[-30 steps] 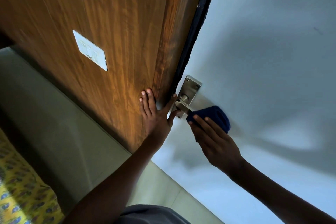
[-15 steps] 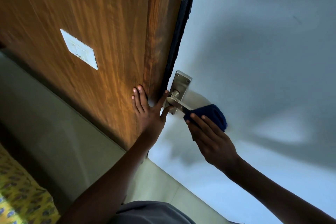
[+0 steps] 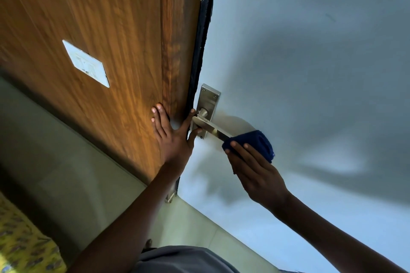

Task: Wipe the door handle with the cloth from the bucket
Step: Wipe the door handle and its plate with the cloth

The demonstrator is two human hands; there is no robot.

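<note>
A person stands close to a pale door [image 3: 310,73], seen from a head camera tilted steeply, so the door edge runs up the middle of the view. To its left is a wood panel [image 3: 99,40] carrying a white switch plate [image 3: 86,63].

The handle [image 3: 210,127] is a metal lever on a small back plate at the door's edge. Its long axis runs from the pivot at the plate down and to the right, away from the edge.

The right hand [image 3: 255,173] holds a dark blue cloth [image 3: 255,144] folded around the free end of the lever, fingers closed over it. The bare stretch of lever lies up and to the left of this hand, toward the pivot.

The left hand [image 3: 175,137] is spread flat and holds nothing. Its fingers lie on the wood panel, and its thumb reaches across the dark door edge to touch the lever base.

The right hand is the one placed for wiping. The next stroke would likely slide the cloth along the lever toward the plate, where the left thumb sits close by. No bucket is in view.
</note>
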